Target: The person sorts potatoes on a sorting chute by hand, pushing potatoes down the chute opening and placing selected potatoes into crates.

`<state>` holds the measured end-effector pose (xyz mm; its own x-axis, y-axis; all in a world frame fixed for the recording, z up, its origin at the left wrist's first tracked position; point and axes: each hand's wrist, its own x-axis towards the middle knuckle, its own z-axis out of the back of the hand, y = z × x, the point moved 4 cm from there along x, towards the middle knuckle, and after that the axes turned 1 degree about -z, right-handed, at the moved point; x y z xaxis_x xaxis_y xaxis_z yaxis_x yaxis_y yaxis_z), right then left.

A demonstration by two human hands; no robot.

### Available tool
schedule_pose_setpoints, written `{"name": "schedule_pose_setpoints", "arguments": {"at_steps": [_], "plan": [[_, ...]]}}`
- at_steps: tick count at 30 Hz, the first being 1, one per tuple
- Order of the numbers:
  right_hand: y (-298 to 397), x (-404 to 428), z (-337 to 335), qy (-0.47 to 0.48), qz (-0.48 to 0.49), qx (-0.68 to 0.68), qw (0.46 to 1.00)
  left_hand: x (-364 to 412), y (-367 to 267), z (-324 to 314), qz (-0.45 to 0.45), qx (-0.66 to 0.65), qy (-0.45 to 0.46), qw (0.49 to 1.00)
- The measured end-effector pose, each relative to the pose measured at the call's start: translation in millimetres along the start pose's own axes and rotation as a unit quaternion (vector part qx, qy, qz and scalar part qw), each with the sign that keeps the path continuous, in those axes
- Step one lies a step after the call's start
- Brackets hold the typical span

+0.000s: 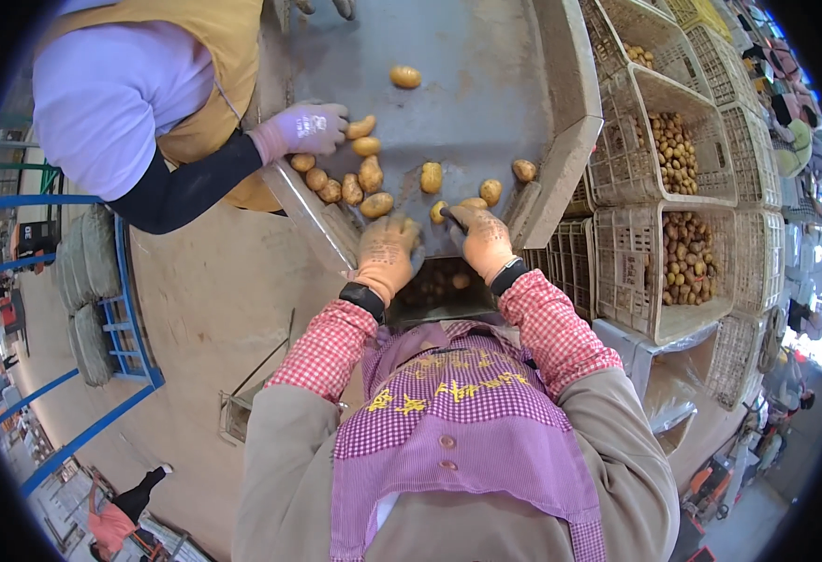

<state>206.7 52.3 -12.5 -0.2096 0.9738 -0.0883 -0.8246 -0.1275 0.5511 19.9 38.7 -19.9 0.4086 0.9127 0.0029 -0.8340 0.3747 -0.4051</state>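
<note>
My left hand (pixel 386 254), in an orange glove with a grey palm, is at the lower end of a metal sorting chute (pixel 481 133). Its fingers curl downward, and a bit of yellow shows at the fingertips; what lies under them is hidden. Gloved the same way, my right hand (pixel 485 241) reaches in from the right, close to a small potato (pixel 438 212) and another potato (pixel 474 203) beyond its knuckles. Above my left hand lies a potato (pixel 376 205) beside several others along the left wall. A cut-looking yellow potato (pixel 431 178) rests mid-chute.
A co-worker's gloved hand (pixel 306 130) touches potatoes at the chute's left edge. Below the chute mouth, a dark container (pixel 442 284) holds potatoes. Stacked plastic crates (pixel 625 270) with potatoes stand at right. Behind the co-worker are sacks (pixel 91 267) on a blue rack (pixel 130 309).
</note>
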Motion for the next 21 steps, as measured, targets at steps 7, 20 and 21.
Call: {"name": "schedule_pose_setpoints", "arguments": {"at_steps": [7, 20, 21], "plan": [[70, 47, -30, 0.098, 0.066, -0.026, 0.993, -8, -8, -30, -0.178, 0.119, 0.256, 0.943], [105, 69, -57, 0.166, 0.183, -0.238, 0.939, -22, -4, -47, -0.234, 0.03, 0.21, 0.949], [103, 68, -59, 0.116, 0.227, -0.251, 0.934, -24, 1, -54, -0.158, 0.027, 0.282, 0.946]]}}
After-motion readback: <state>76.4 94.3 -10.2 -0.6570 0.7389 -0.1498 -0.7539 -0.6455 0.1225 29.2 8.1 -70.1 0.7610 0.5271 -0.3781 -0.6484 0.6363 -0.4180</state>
